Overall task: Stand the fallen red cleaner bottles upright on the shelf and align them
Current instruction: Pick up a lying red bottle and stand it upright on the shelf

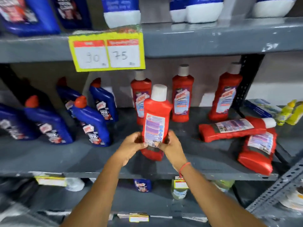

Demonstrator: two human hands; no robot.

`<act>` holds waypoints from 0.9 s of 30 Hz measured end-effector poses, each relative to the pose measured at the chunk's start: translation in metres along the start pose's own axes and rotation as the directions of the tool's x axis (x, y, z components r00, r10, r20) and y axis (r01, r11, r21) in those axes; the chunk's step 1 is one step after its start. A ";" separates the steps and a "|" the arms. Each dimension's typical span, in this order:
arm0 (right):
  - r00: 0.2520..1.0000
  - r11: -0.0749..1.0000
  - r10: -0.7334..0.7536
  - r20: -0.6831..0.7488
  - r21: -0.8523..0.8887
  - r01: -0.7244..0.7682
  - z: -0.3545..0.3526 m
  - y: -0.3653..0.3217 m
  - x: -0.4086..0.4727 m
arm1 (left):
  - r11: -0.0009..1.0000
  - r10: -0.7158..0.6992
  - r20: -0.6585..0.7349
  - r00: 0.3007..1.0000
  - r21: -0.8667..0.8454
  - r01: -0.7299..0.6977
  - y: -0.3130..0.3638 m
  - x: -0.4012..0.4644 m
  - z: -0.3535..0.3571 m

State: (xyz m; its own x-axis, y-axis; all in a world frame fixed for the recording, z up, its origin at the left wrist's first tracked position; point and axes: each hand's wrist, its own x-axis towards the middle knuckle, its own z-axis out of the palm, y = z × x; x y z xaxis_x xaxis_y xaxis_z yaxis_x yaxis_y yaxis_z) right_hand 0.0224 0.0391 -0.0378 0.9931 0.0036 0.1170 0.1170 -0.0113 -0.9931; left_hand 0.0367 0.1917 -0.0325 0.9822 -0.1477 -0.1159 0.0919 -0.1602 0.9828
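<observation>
A red cleaner bottle with a white cap stands upright near the front of the grey shelf, its back label facing me. My left hand and my right hand grip its lower part from either side. Three red bottles stand upright at the back: one directly behind the held one, one in the middle, one at the right. Two red bottles lie fallen on the right: one on its side with cap pointing right, another lying in front of it and partly under it.
Several blue bottles with red caps stand on the shelf's left half. Yellow bottles and a blue box sit past the black upright. A yellow price tag hangs from the shelf above.
</observation>
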 end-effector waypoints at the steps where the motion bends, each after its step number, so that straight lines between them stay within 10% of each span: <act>1: 0.999 1.000 -0.009 0.037 -0.026 0.010 0.007 0.000 0.003 | 1.000 0.005 -0.030 1.000 0.004 -0.005 -0.003 -0.003 -0.007; 13: 0.968 0.979 0.027 0.248 -0.202 0.024 0.017 0.006 0.027 | 0.998 0.064 -0.124 0.990 0.005 -0.063 -0.018 -0.004 -0.024; 27: 0.986 0.967 0.073 -0.151 -0.231 -0.107 0.031 0.034 0.020 | 0.997 -0.009 -0.229 0.973 0.072 0.026 -0.033 -0.007 -0.028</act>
State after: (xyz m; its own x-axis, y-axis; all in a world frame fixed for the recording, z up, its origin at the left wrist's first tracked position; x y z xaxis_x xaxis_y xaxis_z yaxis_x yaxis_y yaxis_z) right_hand 0.0464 0.0698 -0.0699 0.9880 -0.1483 0.0442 0.0070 -0.2425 -0.9701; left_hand 0.0311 0.2257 -0.0604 0.9928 0.0807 -0.0884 0.1051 -0.2338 0.9666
